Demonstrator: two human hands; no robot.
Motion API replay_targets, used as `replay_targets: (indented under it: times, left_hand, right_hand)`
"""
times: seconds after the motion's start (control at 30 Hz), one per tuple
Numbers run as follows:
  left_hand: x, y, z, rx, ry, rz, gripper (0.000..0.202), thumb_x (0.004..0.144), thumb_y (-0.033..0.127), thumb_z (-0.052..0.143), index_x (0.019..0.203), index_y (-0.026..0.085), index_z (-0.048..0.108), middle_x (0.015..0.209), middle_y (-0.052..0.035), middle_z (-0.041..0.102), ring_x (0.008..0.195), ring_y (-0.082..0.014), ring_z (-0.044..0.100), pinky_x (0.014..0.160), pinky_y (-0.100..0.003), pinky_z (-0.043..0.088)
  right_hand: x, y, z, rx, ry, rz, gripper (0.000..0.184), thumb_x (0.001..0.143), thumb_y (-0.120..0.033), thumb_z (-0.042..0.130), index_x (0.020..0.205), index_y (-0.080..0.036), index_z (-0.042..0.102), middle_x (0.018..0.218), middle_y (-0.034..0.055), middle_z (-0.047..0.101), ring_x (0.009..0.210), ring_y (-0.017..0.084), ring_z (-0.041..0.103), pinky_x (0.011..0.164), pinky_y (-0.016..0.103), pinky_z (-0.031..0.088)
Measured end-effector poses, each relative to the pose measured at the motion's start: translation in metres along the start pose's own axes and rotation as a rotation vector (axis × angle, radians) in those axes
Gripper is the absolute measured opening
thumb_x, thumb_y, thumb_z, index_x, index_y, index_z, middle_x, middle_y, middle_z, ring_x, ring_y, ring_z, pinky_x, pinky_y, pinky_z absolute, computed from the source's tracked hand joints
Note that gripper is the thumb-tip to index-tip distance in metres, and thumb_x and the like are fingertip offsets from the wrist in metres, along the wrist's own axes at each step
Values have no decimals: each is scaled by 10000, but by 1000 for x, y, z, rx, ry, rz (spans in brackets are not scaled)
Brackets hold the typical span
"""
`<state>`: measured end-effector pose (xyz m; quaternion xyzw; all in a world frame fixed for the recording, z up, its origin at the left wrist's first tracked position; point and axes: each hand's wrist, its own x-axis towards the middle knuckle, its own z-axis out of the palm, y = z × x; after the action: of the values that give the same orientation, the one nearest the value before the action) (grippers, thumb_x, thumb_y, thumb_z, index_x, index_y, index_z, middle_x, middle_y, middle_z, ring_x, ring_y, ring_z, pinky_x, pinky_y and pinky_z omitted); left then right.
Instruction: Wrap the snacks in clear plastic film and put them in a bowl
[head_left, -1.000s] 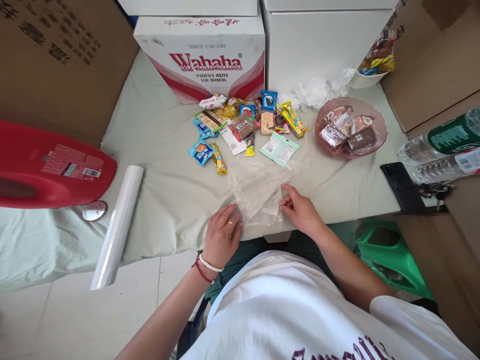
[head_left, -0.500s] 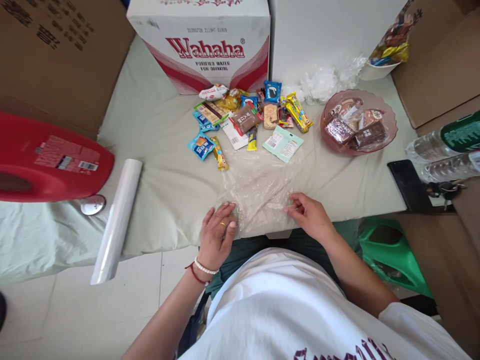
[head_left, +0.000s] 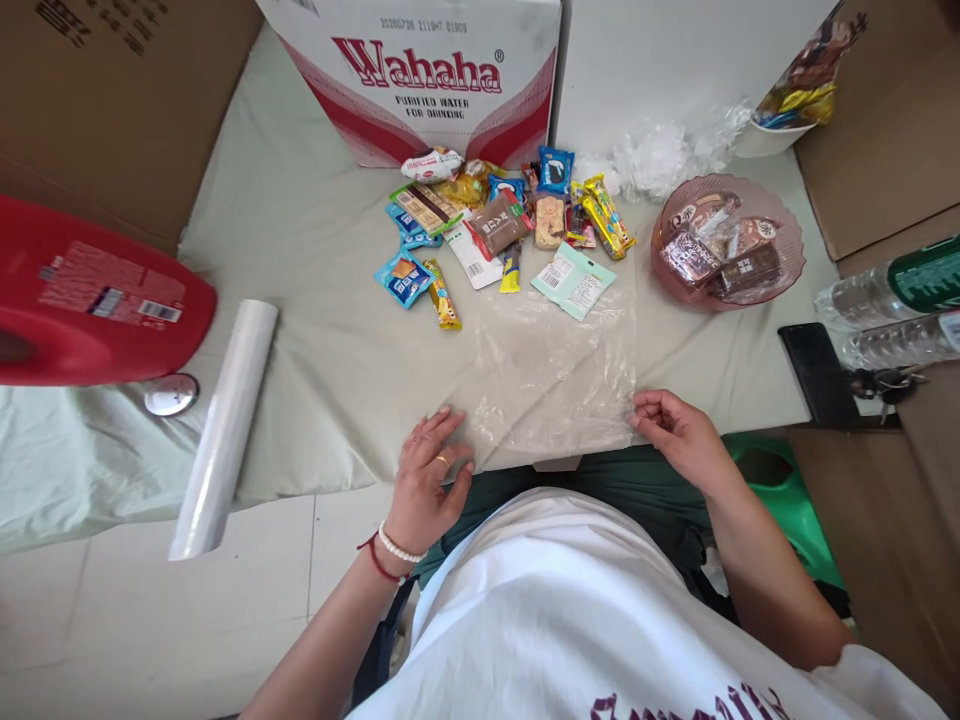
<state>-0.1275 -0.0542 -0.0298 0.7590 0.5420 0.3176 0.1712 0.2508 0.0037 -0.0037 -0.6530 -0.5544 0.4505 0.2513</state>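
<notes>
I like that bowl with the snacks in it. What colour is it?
The bowl is see-through pink; the head view shows it best.

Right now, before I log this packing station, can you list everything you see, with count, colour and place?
plastic sheet: one, clear, flat at the near edge of the table
snack packets: many, mixed colours, mid-table beyond the sheet
bowl: one, pink, right of the packets, holding wrapped snacks
carton: one, white and red, far side
film roll: one, white, left, overhanging the table's edge
container: one, red, far left
phone: one, black, right edge
bottles: two, clear, right edge
left hand: one, flat on the sheet's near left corner
right hand: one, pinching the sheet's near right corner
</notes>
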Motion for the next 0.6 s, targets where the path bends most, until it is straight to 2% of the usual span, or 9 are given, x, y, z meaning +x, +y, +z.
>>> replay_targets:
  times: [0.07, 0.13, 0.2, 0.27, 0.3, 0.4, 0.47, 0.53, 0.6]
  left_hand:
    - [0, 2, -10, -51, 25, -9, 127, 921, 119, 606, 960, 211, 684, 1398, -133, 664, 1450, -316, 525, 1140, -587, 491]
    - [7, 7, -22, -80, 117, -30, 160, 922, 85, 580, 944, 209, 679, 1313, -123, 696, 1389, -303, 572, 1103, -564, 518]
    - [25, 17, -31, -80, 233, -15, 182, 923, 69, 568, 932, 212, 680, 1192, -101, 731, 1285, -280, 633, 1068, -537, 536]
    - [50, 28, -33, -84, 285, 50, 193, 932, 74, 562, 941, 219, 689, 1096, -74, 752, 1195, -250, 673, 1036, -490, 553]
    - [64, 33, -30, -93, 268, 85, 194, 942, 87, 558, 967, 221, 695, 1079, -66, 761, 1173, -235, 683, 1032, -465, 557]
    - [100, 40, -8, -48, 37, 139, 231, 1005, 204, 518, 1138, 207, 707, 1198, -86, 767, 1260, -222, 659, 1095, -440, 523]
    - [113, 36, 12, 84, -158, 88, 352, 1043, 319, 467, 1293, 186, 676, 1403, -132, 691, 1410, -270, 565, 1186, -523, 430]
    - [116, 27, 30, 231, -294, 3, 466, 1062, 377, 407, 1439, 177, 595, 1582, -162, 541, 1517, -319, 445, 1242, -635, 297]
    - [113, 17, 41, 328, -361, -36, 534, 1072, 398, 364, 1542, 180, 494, 1678, -162, 401, 1574, -327, 351, 1257, -692, 196]
  right_hand:
    - [-6, -3, -10, -211, 112, -73, 426, 889, -557, 692, 1137, -210, 699, 1018, 77, 688, 715, 172, 609, 685, 346, 538]
    - [-11, -14, -16, -402, 291, -207, 353, 942, -485, 656, 1161, -213, 704, 1087, 98, 676, 716, 179, 596, 693, 365, 538]
    - [-14, -33, -10, -499, 323, -408, 259, 993, -394, 614, 1155, -217, 712, 1053, 97, 680, 804, 211, 611, 766, 387, 547]
    - [-15, -53, 11, -542, 138, -625, 213, 1015, -309, 594, 1158, -218, 722, 1039, 99, 703, 936, 242, 620, 862, 411, 548]
    - [-16, -61, 26, -568, 11, -714, 214, 1016, -283, 595, 1171, -213, 725, 1076, 106, 715, 1010, 256, 617, 911, 427, 544]
    - [-18, -73, 79, -658, -272, -888, 279, 1021, -261, 601, 1267, -183, 708, 1339, 137, 680, 1250, 289, 572, 1069, 478, 501]
    - [-22, -72, 105, -673, -417, -969, 297, 1039, -243, 569, 1298, -180, 700, 1470, 122, 623, 1382, 279, 512, 1166, 474, 441]
    - [-27, -68, 114, -631, -584, -1011, 257, 1039, -229, 569, 1226, -169, 734, 1449, 115, 648, 1387, 248, 533, 1176, 426, 442]
    - [-30, -68, 109, -522, -767, -1021, 208, 1033, -231, 583, 1097, -163, 769, 1282, 103, 742, 1263, 208, 634, 1114, 362, 494]
